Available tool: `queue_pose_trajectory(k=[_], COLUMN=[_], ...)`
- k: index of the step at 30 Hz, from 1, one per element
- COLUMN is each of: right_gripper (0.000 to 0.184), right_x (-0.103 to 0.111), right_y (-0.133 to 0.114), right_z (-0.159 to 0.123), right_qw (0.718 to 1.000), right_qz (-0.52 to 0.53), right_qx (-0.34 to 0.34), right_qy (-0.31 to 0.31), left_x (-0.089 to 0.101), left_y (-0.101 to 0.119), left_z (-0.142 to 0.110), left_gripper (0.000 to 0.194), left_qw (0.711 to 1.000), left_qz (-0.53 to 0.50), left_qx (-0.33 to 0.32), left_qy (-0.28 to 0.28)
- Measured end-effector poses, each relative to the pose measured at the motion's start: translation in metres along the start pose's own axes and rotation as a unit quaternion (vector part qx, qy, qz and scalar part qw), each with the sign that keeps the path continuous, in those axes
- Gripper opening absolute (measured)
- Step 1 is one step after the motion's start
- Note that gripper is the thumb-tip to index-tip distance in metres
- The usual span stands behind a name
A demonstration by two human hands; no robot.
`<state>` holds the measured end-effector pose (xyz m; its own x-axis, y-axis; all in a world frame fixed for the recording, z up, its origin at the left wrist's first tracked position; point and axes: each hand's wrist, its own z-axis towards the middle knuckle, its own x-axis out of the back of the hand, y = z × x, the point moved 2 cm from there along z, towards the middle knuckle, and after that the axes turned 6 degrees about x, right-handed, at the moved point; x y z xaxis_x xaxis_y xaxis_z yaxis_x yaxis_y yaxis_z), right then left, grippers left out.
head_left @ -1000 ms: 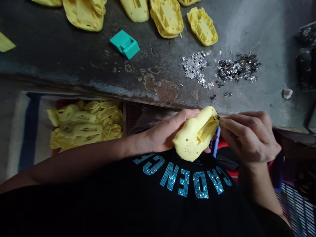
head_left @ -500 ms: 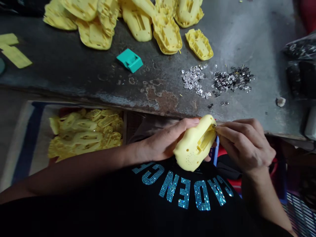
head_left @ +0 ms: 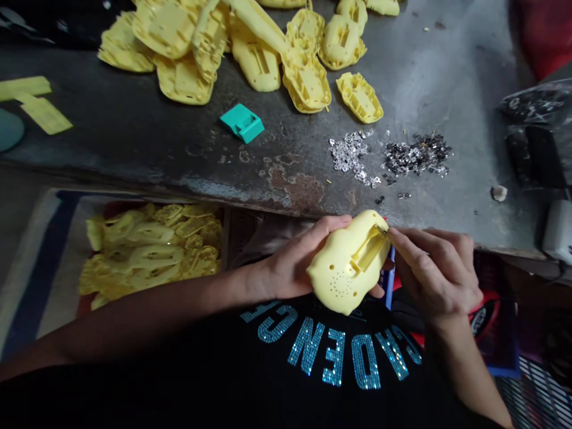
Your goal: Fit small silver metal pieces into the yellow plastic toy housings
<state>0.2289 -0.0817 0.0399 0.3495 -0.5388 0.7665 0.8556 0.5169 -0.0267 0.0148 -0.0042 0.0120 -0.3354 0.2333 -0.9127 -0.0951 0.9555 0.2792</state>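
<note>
My left hand [head_left: 297,262] is wrapped round a yellow plastic shell [head_left: 346,268], held just below the near edge of the metal table [head_left: 134,137]. The shell shows a slot and small round holes. My right hand [head_left: 435,274] is pinched at the top end of that slot, fingertips pressed together on a tiny metal piece I can barely make out. Two small heaps of metal bits, one silvery [head_left: 351,155] and one darker [head_left: 417,155], lie on the table just beyond my hands.
Many yellow shells [head_left: 250,47] are piled at the table's far side, with a teal plastic part [head_left: 242,123] in front of them. A crate of yellow parts [head_left: 149,250] sits below the table at left. Dark bags [head_left: 536,131] crowd the right edge.
The view has tilted, so the table and pile slid down in the picture. My hands stay together at the shell, which has turned slightly while the right fingers keep pressing at its slot.
</note>
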Motion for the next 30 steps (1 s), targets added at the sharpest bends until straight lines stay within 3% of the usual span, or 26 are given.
queue_pose_trajectory(k=[3,9,15,18,26,28,30], right_gripper=[0.059,0.036,0.040,0.038,0.029,0.029,0.031], right_x=[0.003,0.003,0.001,0.002,-0.008,-0.009,-0.007], right_y=[-0.004,-0.010,-0.004,-0.001,-0.009,-0.009,-0.006], right_z=[0.001,0.012,0.020,0.023,0.013,0.012,0.015], right_qw=[1.000,0.998,0.998,0.999,0.997,0.997,0.994], right_qz=[-0.011,-0.019,0.013,0.031,0.016,0.039,0.100], right_qx=[0.009,0.028,0.000,-0.007,0.063,0.048,-0.011], right_qy=[-0.009,-0.048,-0.054,-0.042,-0.039,-0.039,-0.037], left_x=[-0.002,-0.004,0.001,0.001,-0.002,-0.001,0.000], left_y=[0.000,0.000,0.000,0.001,-0.001,-0.001,-0.001], left_z=[-0.002,-0.002,-0.007,-0.008,-0.001,-0.001,-0.002], left_gripper=[0.068,0.066,0.077,0.076,0.066,0.069,0.073], left_qw=[1.000,0.992,0.983,0.985,0.990,0.988,0.986], left_qz=[0.024,0.074,0.100,0.097,0.069,0.079,0.090], left_qx=[-0.010,-0.063,-0.057,-0.045,-0.076,-0.090,-0.099], left_qy=[0.015,0.074,0.141,0.135,0.095,0.101,0.102])
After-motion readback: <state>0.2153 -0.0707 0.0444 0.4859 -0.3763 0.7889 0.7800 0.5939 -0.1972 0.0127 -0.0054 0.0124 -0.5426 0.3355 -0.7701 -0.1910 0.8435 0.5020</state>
